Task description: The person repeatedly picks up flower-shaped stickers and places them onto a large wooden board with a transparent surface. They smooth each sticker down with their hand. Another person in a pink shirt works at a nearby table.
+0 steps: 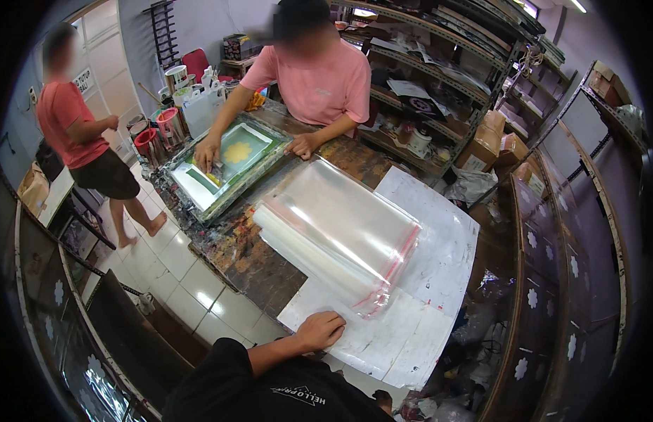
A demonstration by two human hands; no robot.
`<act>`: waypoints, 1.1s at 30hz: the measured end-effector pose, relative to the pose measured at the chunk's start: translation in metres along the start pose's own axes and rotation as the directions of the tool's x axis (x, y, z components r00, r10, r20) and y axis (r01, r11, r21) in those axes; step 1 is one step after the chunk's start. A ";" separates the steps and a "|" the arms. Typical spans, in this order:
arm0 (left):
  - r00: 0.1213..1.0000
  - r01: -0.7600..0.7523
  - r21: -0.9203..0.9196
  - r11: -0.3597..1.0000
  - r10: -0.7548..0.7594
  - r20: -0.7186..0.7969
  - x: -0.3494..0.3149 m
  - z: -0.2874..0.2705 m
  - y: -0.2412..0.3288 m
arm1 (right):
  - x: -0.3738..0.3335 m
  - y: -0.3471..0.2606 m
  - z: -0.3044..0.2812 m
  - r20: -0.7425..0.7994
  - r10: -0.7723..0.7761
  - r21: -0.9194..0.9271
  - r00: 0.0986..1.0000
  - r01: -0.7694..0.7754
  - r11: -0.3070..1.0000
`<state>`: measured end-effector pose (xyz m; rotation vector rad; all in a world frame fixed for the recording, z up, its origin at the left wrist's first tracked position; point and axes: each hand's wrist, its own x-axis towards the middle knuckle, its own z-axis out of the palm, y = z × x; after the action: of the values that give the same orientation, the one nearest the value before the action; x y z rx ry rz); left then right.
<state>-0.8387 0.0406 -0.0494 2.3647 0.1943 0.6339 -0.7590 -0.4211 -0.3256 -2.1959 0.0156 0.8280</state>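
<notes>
left hand [321, 330]: rests palm down, its back turned up toward the camera, fingers bent and gathered close, tips partly hidden.
left wrist [300, 342]: nearly straight, in line with the arm behind it.
left forearm [274, 353]: bare, angled up and to the right out of a black sleeve [217, 369].
torso [298, 394]: clad in black, seen from above at the lower edge.
right hand [383, 401]: low beside the torso, small and shadowed, finger pose too dark to tell.
</notes>
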 end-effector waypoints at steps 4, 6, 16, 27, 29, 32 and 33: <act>1.000 0.005 0.030 1.000 -0.005 -0.005 0.000 -0.002 0.001 | -0.004 0.007 -0.004 0.112 0.106 0.391 0.988 -0.142 0.909; 1.000 0.016 0.022 1.000 -0.015 -0.016 -0.001 -0.001 0.002 | 0.011 0.042 -0.005 0.116 0.133 0.362 0.984 -0.166 0.917; 1.000 0.026 0.066 0.997 -0.026 -0.006 -0.002 0.002 0.003 | -0.014 -0.038 0.015 0.068 0.163 0.037 0.984 -0.166 0.985; 0.999 0.035 0.050 0.998 -0.033 -0.039 -0.003 0.000 0.006 | -0.022 -0.035 -0.016 0.069 0.167 -0.032 0.984 -0.165 0.986; 0.998 0.036 0.026 0.999 -0.035 -0.055 -0.004 0.001 0.005 | -0.022 -0.032 -0.023 0.069 0.164 -0.042 0.984 -0.161 0.986; 0.996 0.063 -0.035 0.997 -0.065 -0.066 -0.004 0.000 0.006 | -0.002 -0.009 -0.025 0.044 0.009 -0.024 0.999 -0.008 1.000; 0.994 0.075 -0.054 0.996 -0.079 -0.074 -0.005 -0.001 0.006 | 0.003 -0.007 -0.024 0.048 -0.009 -0.030 0.999 0.010 1.000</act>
<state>-0.8434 0.0354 -0.0472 2.2743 0.2983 0.6838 -0.7419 -0.4316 -0.3109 -2.2018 -0.0305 0.8804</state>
